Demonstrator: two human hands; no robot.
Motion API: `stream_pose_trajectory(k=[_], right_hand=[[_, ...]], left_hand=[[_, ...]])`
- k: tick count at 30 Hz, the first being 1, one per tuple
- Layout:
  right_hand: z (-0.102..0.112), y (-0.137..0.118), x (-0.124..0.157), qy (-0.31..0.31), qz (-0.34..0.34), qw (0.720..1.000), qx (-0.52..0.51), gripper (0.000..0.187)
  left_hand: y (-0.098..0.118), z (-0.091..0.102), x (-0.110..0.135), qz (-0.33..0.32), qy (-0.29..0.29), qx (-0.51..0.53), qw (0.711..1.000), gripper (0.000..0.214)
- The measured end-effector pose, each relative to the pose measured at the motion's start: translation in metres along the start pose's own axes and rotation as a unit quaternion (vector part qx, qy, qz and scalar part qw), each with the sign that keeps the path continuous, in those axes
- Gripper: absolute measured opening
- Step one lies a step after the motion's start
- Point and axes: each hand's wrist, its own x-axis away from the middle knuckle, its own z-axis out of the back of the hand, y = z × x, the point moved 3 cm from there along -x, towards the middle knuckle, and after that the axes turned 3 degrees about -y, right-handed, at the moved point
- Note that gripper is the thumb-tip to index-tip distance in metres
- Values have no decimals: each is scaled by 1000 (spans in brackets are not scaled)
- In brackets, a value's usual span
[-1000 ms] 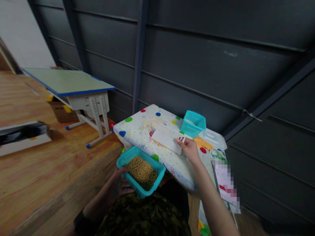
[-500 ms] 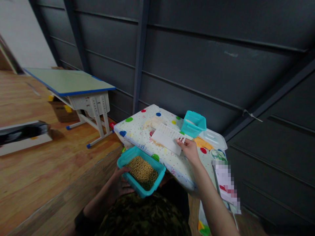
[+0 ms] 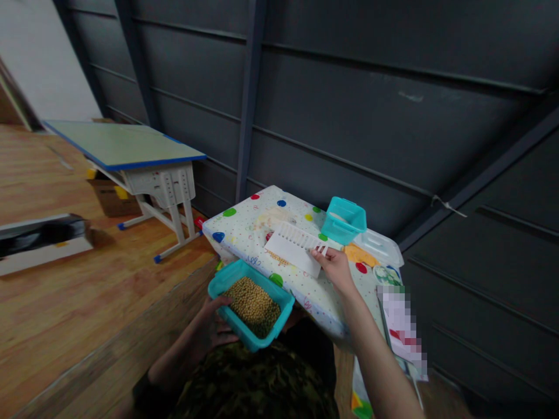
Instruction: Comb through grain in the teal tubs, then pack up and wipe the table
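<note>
My left hand (image 3: 215, 323) grips the near end of a teal tub (image 3: 219, 284) full of yellowish beans (image 3: 252, 304), held just below the front edge of the small table with a polka-dot cloth (image 3: 244, 230). My right hand (image 3: 335, 266) pinches the right edge of a white slotted plastic scraper (image 3: 293, 248) that stands on the cloth. A thin line of beans lies along the scraper's near edge. A second teal tub (image 3: 345, 219) sits behind the scraper.
A clear plastic lid (image 3: 379, 246) lies at the table's far right. Printed papers (image 3: 399, 326) hang off its right side. A green-topped desk (image 3: 126, 149) stands to the left on the wooden floor. A dark panelled wall runs close behind.
The scraper has slid a little toward the near edge of the table, pushing beans with it. My left hand and its tub have stayed in place.
</note>
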Motion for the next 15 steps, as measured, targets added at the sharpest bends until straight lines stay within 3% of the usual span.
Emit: stream_pose_trajectory(k=[15], right_hand=[[-1,-2,3,4,-13,999,-30,58]], left_hand=[[0,-2,5,-11,-1,-8,1000,105]])
